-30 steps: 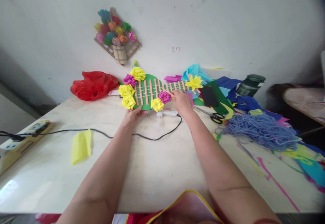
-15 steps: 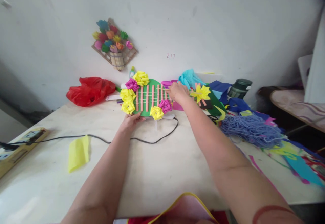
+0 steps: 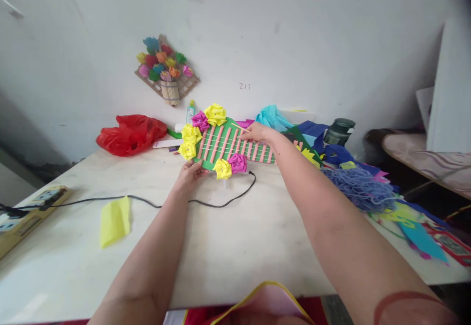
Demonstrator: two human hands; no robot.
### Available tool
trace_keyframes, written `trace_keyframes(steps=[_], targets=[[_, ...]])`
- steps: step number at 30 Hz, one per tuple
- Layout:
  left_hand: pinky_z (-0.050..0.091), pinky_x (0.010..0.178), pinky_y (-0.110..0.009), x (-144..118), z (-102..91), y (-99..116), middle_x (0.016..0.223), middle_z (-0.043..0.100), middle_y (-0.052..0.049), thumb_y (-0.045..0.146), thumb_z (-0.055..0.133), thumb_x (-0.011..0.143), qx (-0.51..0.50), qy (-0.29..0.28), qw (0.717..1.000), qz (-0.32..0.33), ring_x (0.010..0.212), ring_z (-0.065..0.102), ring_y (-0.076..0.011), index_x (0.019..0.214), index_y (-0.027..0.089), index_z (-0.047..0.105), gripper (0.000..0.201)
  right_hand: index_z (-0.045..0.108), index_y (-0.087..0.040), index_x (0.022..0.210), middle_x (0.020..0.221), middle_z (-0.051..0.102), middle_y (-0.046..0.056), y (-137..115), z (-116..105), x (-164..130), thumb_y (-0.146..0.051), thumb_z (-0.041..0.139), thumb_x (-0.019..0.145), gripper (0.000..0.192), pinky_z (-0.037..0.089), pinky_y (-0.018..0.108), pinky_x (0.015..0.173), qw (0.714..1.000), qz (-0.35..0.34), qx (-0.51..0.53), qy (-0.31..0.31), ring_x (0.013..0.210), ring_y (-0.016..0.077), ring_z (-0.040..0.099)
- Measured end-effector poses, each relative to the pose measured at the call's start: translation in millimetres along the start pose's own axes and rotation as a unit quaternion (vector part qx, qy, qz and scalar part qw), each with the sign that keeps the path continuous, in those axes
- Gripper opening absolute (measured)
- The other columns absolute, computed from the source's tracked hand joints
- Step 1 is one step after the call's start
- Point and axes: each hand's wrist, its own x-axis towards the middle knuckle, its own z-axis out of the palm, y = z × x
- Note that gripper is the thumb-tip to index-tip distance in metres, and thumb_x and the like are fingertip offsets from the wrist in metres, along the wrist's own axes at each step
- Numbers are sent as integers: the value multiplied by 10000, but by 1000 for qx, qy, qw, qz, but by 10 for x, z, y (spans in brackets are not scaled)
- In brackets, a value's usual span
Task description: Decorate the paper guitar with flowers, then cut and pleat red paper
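Paper guitar [image 3: 228, 143] stands at the table's [image 3: 228, 246] far side, already decorated with yellow and pink flowers. Left hand [image 3: 189, 174] grips its near edge; right hand [image 3: 257, 133] pinches a thin stick [image 3: 240, 127] above the strings, not yet attached.

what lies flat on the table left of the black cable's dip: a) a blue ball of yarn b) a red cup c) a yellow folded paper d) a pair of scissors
c: a yellow folded paper lies flat on the table, just below the black cable, on the left side.
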Motion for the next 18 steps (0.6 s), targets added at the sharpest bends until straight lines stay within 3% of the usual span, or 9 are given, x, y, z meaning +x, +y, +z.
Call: trace_keyframes(steps=[5,12,15,18], targets=[[474,455,-200,10,97,74,514,598,20,317,750,578,-11,55,998,13,461,590,-118,637,169,433,355,592,-140,590,395,454,-46,-22,-53,-88,-277,727,669,208,283,194,380,995,2,99,-31,374,53,357],[488,535,-227,-26,230,203,584,637,-17,371,675,644,-26,56,998,33,533,620,-134,789,154,530,298,582,-127,584,373,453,-49,-42,-64,-137,-122,765,594,183,168,168,302,952,44,293,71,319,38,334],[492,583,-249,-36,248,249,659,669,-55,426,570,714,-32,70,997,17,580,635,-144,858,153,538,310,562,-127,575,384,468,-44,-54,-66,-161,-97,741,623,187,232,162,317,943,20,321,84,329,45,375],[478,567,-251,-41,253,269,658,669,-75,414,471,748,-20,117,993,0,557,624,-145,803,148,537,280,551,-132,577,409,487,-35,-60,-77,-184,-135,704,686,189,283,165,346,935,-1,339,101,349,48,399]])
